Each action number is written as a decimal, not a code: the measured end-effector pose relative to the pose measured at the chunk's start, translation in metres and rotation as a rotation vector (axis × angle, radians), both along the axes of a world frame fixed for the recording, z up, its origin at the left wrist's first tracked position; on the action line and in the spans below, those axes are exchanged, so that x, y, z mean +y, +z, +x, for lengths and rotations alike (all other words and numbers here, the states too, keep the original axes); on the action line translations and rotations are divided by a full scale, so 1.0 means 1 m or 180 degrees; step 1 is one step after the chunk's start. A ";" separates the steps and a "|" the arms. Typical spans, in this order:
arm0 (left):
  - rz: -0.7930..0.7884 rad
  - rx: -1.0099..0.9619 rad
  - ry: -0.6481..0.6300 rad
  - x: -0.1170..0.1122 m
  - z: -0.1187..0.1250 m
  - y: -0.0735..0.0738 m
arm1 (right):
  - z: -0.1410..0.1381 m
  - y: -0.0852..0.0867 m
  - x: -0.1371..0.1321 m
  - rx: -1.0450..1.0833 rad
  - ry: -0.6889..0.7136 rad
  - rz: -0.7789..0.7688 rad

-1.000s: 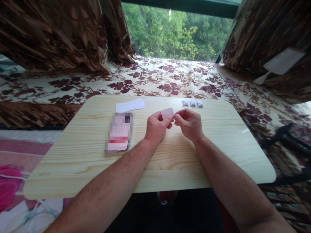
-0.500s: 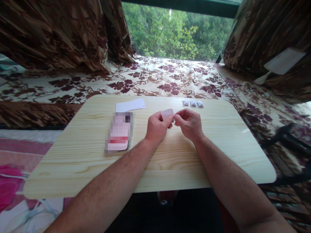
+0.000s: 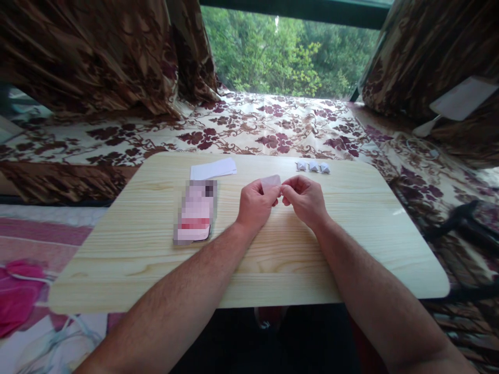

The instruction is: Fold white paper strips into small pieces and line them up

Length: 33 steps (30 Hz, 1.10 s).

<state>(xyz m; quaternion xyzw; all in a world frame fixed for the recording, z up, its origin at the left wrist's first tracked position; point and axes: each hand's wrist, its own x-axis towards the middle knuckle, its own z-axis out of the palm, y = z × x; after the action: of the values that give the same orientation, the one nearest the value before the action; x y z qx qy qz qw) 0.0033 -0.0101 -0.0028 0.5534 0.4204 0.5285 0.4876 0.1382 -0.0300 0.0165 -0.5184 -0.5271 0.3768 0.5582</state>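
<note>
Between thumb and fingers, my left hand (image 3: pixel 254 205) grips a small piece of white paper (image 3: pixel 271 182) above the middle of the table. My right hand (image 3: pixel 307 198) is closed in a pinch at the paper's right edge, its fingertips meeting those of my left hand. The fingers cover the paper's lower part, so its folds there cannot be made out. Beyond my right hand, three small folded white paper pieces (image 3: pixel 313 167) with raised peaks sit in a row. A stack of white paper strips (image 3: pixel 213 169) lies at the far left.
A pink phone (image 3: pixel 196 210), partly blurred out, lies left of my left hand on the pale wooden table (image 3: pixel 128 249). Behind the table is a flower-patterned cloth (image 3: pixel 273 119) below a window. A white lamp-like object (image 3: pixel 463 98) stands at the right.
The whole view has shifted slightly, so everything sits a little further right. Both hands keep nearly the same hold on the paper.
</note>
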 end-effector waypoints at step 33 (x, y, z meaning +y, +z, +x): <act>-0.0061 0.0136 0.0067 -0.004 0.000 0.009 | 0.001 0.002 -0.002 -0.0681 -0.0061 -0.0083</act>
<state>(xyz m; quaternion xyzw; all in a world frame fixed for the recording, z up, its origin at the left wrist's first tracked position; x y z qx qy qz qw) 0.0031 -0.0137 0.0064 0.5554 0.4415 0.5176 0.4782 0.1388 -0.0321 0.0182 -0.5679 -0.5736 0.3208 0.4956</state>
